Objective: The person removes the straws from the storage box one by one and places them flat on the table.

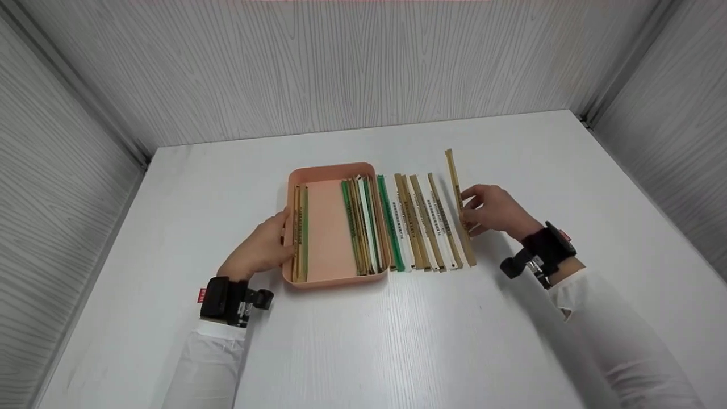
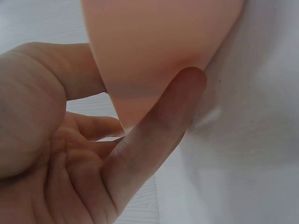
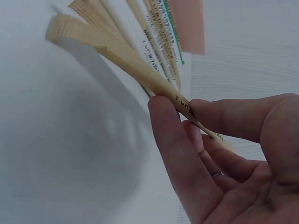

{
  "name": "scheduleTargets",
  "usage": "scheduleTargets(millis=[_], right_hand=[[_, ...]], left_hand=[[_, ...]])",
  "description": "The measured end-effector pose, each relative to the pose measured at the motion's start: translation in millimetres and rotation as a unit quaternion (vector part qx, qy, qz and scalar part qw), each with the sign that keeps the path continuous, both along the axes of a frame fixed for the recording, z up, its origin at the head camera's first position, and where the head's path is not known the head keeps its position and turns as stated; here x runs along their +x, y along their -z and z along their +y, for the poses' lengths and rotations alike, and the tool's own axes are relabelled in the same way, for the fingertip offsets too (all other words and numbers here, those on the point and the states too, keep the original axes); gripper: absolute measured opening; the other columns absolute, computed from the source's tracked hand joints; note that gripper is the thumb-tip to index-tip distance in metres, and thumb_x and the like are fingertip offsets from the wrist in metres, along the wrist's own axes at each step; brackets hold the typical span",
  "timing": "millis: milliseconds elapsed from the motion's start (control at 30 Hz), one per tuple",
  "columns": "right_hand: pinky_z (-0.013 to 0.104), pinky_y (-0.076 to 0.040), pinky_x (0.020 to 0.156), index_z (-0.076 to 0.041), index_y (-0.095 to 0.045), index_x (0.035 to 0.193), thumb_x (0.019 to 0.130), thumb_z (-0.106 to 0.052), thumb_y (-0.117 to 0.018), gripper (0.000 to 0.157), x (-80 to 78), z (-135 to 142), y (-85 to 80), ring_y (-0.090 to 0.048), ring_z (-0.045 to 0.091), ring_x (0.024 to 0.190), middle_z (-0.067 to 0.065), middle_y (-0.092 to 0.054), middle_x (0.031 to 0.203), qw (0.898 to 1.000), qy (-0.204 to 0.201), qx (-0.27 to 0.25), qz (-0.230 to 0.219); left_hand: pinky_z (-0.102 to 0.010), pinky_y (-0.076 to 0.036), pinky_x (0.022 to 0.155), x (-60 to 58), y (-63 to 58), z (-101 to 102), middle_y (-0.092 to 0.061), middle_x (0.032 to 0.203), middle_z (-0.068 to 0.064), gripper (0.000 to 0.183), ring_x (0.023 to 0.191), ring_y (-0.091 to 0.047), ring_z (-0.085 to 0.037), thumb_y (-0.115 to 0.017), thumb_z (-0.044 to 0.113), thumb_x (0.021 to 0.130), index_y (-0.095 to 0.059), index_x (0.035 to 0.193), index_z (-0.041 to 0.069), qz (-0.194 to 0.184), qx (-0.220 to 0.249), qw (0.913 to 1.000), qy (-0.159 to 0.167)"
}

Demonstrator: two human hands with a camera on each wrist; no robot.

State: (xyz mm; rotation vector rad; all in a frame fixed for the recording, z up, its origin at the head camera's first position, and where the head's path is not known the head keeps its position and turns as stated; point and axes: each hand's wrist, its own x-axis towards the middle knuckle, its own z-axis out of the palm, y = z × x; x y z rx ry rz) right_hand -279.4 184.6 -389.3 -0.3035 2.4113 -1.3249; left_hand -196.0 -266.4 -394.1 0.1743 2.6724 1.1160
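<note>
A shallow pink tray (image 1: 326, 227) holds paper-wrapped straws along both its sides, with its bare floor showing between. My left hand (image 1: 260, 245) grips the tray's left wall, the thumb over the rim and fingers outside; the left wrist view shows the fingers around the pink wall (image 2: 159, 42). To the right, my right hand (image 1: 493, 210) pinches a brown paper-wrapped straw (image 1: 452, 170) near its middle. Printed letters and a flattened wrapper end show on this straw (image 3: 135, 65) in the right wrist view. It slants beside a row of other wrapped straws.
Beside the tray's right wall, several brown, white and green wrapped straws (image 1: 423, 227) lie roughly side by side on the white table (image 1: 363, 341). A grey wood-grain panel (image 1: 363, 68) stands behind the table, with others at left and right.
</note>
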Motion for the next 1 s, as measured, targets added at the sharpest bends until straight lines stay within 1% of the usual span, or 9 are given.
scheduleTargets(millis=[133,233,333,567,667,733,900,1000], right_hand=[[0.034,-0.062,0.072,0.015,-0.050,0.139,0.097,-0.004,-0.063,0.049,-1.0,-3.1,7.6,-0.072,0.019,0.079,0.027,-0.062,0.114,0.999,-0.001,0.053,-0.006],[0.032,-0.062,0.068,0.019,-0.051,0.135,0.095,-0.003,-0.064,0.047,-0.6,-7.6,9.8,-0.072,0.018,0.074,0.031,-0.063,0.115,0.996,-0.007,0.094,0.009],[0.031,-0.061,0.066,0.019,-0.053,0.133,0.094,-0.001,-0.063,0.045,0.1,-13.5,10.4,-0.071,0.017,0.070,0.031,-0.064,0.115,0.993,-0.008,0.116,0.024],[0.033,-0.061,0.064,0.018,-0.056,0.130,0.092,-0.002,-0.061,0.043,0.2,-22.7,9.9,-0.071,0.018,0.068,0.032,-0.067,0.113,0.990,-0.011,0.135,0.049],[0.032,-0.060,0.064,0.018,-0.057,0.129,0.092,-0.003,-0.060,0.042,0.0,-24.8,10.0,-0.071,0.018,0.068,0.031,-0.069,0.112,0.988,-0.015,0.144,0.057],[0.032,-0.060,0.063,0.018,-0.058,0.128,0.092,-0.003,-0.059,0.041,0.6,-26.2,9.4,-0.070,0.017,0.067,0.030,-0.069,0.111,0.987,-0.017,0.146,0.060],[0.032,-0.059,0.062,0.017,-0.058,0.128,0.092,-0.001,-0.059,0.040,2.0,-29.6,8.4,-0.071,0.017,0.066,0.028,-0.070,0.108,0.989,-0.020,0.134,0.056],[0.032,-0.059,0.062,0.017,-0.058,0.128,0.092,-0.001,-0.059,0.041,1.6,-31.4,9.0,-0.071,0.017,0.066,0.027,-0.070,0.107,0.990,-0.018,0.131,0.052]], left_hand=[[-0.037,-0.052,0.088,-1.5,0.5,0.2,-0.055,0.142,-0.025,0.090,0.113,-0.064,-0.030,-0.065,0.005,0.096,-0.008,0.164,-0.004,0.005,0.002,1.0000,0.005],[-0.037,-0.052,0.089,-1.8,0.4,0.5,-0.055,0.142,-0.025,0.089,0.114,-0.064,-0.030,-0.065,0.005,0.096,-0.009,0.164,-0.005,0.014,0.004,0.9998,0.013],[-0.037,-0.053,0.088,-1.3,0.3,0.1,-0.056,0.141,-0.026,0.090,0.115,-0.064,-0.031,-0.065,0.004,0.096,-0.008,0.164,-0.006,0.015,0.007,0.9997,0.017],[-0.039,-0.055,0.090,-0.7,-0.4,0.1,-0.051,0.146,-0.029,0.090,0.118,-0.062,-0.034,-0.063,0.003,0.095,-0.006,0.164,-0.007,0.003,0.001,1.0000,0.009],[-0.038,-0.054,0.090,-0.6,-0.3,-0.3,-0.050,0.146,-0.029,0.089,0.119,-0.062,-0.033,-0.063,0.002,0.095,-0.006,0.164,-0.007,0.004,-0.001,0.9999,0.010],[-0.037,-0.054,0.089,-0.7,-0.2,-0.5,-0.054,0.143,-0.027,0.090,0.116,-0.063,-0.032,-0.064,0.003,0.095,-0.007,0.164,-0.006,0.007,0.003,0.9999,0.013],[-0.033,-0.054,0.081,-1.0,0.4,-0.4,-0.063,0.130,-0.022,0.092,0.102,-0.068,-0.027,-0.067,0.007,0.096,-0.007,0.164,-0.006,0.013,0.020,0.9995,0.019],[-0.032,-0.054,0.082,-0.8,1.2,-0.7,-0.062,0.132,-0.023,0.092,0.103,-0.067,-0.027,-0.067,0.006,0.095,-0.006,0.164,-0.006,0.012,0.020,0.9996,0.016]])
